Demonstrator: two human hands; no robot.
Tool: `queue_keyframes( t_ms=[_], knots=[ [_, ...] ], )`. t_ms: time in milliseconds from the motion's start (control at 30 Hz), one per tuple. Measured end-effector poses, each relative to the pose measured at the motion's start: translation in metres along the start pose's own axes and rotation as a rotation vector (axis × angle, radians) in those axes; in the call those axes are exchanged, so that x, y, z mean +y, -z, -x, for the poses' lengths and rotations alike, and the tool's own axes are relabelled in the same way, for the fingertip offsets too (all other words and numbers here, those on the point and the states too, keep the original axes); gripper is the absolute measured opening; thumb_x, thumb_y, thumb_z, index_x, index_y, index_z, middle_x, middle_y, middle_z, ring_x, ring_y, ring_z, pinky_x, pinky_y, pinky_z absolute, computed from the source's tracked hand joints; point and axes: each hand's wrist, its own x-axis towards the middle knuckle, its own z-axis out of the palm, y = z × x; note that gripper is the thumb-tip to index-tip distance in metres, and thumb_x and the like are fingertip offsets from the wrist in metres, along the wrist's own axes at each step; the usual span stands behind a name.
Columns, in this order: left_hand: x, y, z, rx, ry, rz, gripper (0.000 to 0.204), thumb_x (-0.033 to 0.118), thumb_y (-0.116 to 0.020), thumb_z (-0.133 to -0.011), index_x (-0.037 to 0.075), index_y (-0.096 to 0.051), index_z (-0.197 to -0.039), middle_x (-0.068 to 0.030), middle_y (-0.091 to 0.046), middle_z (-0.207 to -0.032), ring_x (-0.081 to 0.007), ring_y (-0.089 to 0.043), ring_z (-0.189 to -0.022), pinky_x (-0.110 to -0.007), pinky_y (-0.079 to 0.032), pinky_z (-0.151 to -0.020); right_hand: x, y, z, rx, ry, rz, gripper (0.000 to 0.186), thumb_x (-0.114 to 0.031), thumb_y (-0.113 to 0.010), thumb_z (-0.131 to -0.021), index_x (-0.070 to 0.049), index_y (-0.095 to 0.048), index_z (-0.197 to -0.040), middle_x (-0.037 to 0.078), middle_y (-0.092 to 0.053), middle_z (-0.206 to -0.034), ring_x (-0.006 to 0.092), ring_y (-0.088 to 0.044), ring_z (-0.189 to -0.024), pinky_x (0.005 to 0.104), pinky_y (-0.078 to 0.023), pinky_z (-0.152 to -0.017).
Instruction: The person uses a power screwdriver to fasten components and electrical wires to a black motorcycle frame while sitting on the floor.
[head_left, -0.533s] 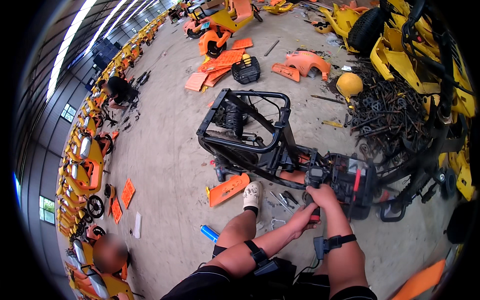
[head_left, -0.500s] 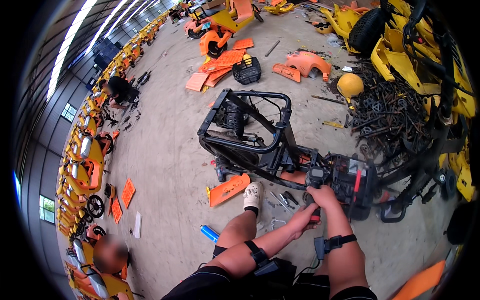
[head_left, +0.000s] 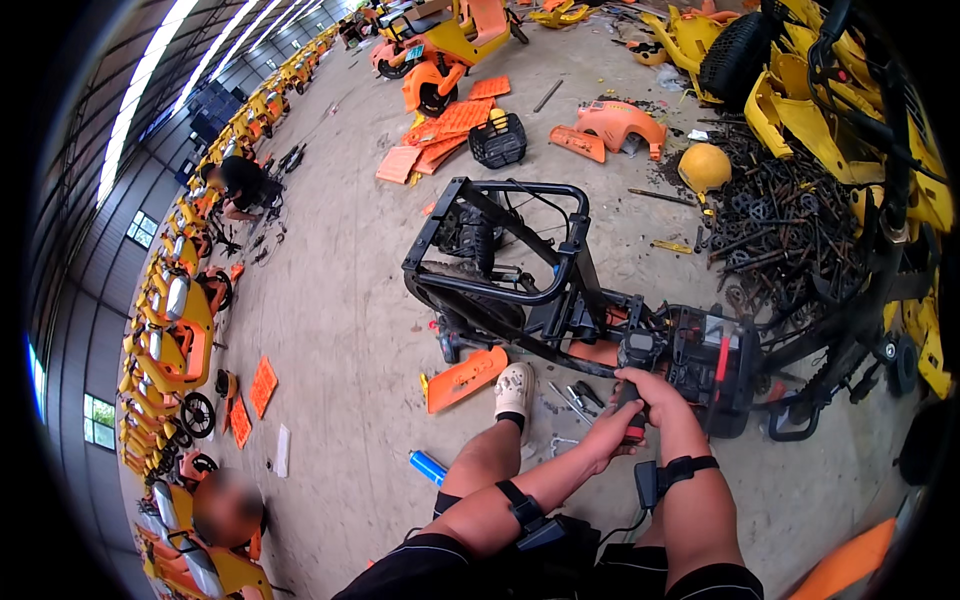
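From afar I see left hand (head_left: 606, 440) and right hand (head_left: 652, 394) — grip wrapped round a power tool (head_left: 638, 350) — near the black frame (head_left: 577, 238).

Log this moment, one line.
Hands: left hand, right hand gripping power tool | Tool: at black frame | Nearby: orange panel, blue cylinder

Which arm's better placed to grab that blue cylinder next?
Probably left: the left grip, low on the tool, is nearer the blue cylinder; the right grip sits farther off, higher up.
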Motion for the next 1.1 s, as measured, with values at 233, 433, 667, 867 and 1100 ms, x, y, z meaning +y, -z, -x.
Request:
queue_keyframes(
  t_ms=[233, 433, 667, 867, 1100],
  knots=[
    [0.002, 0.000, 0.000, -0.014, 0.007, -0.006, 0.049, 0.050, -0.064, -0.094, 0.013, -0.051, -0.122, -0.0037, -0.062, -0.094, -0.0177, -0.069, -0.074, -0.028, -0.053, -0.059, 0.002, 0.000, -0.009, 0.009, 0.034, -0.038, 0.025, -0.019, -0.072, -0.084, -0.002, -0.063, -0.099, 0.011, -0.066, -0.086, 0.0289, -0.070, -0.074, 0.0416, -0.059, -0.071],
    [0.002, -0.002, 0.003, -0.018, -0.014, -0.032, 0.056, 0.051, -0.064, -0.093, 0.012, -0.048, -0.130, -0.0041, -0.061, -0.099, -0.0162, -0.068, -0.072, -0.026, -0.053, -0.053, 0.002, -0.005, -0.008, 0.041, 0.004, -0.099, 0.021, -0.016, -0.069, -0.084, 0.000, -0.059, -0.094, 0.014, -0.063, -0.084, 0.0321, -0.070, -0.073, 0.0448, -0.059, -0.069],
    [0.003, -0.002, 0.006, -0.016, -0.001, -0.022, 0.052, 0.051, -0.065, -0.093, 0.012, -0.051, -0.124, -0.0041, -0.061, -0.094, -0.0176, -0.069, -0.074, -0.026, -0.053, -0.057, 0.005, -0.003, -0.016, 0.062, 0.056, -0.007, 0.021, -0.018, -0.070, -0.085, -0.001, -0.060, -0.092, 0.012, -0.063, -0.080, 0.0301, -0.069, -0.068, 0.0436, -0.059, -0.065],
    [0.007, -0.007, 0.008, -0.002, 0.011, -0.042, 0.050, 0.051, -0.065, -0.092, 0.012, -0.051, -0.121, -0.0037, -0.061, -0.093, -0.0174, -0.069, -0.074, -0.027, -0.053, -0.058, 0.006, -0.001, -0.020, 0.079, 0.080, 0.048, 0.019, -0.016, -0.070, -0.086, 0.000, -0.061, -0.092, 0.011, -0.063, -0.079, 0.0294, -0.069, -0.067, 0.0430, -0.058, -0.062],
    [0.001, -0.002, 0.001, -0.019, 0.015, -0.039, 0.058, 0.054, -0.063, -0.093, 0.012, -0.048, -0.129, -0.0042, -0.061, -0.099, -0.0159, -0.069, -0.071, -0.025, -0.052, -0.052, 0.004, -0.003, -0.019, 0.057, 0.081, 0.066, 0.017, -0.014, -0.068, -0.086, 0.001, -0.062, -0.090, 0.012, -0.062, -0.077, 0.0293, -0.068, -0.063, 0.0419, -0.058, -0.058]
  ],
)
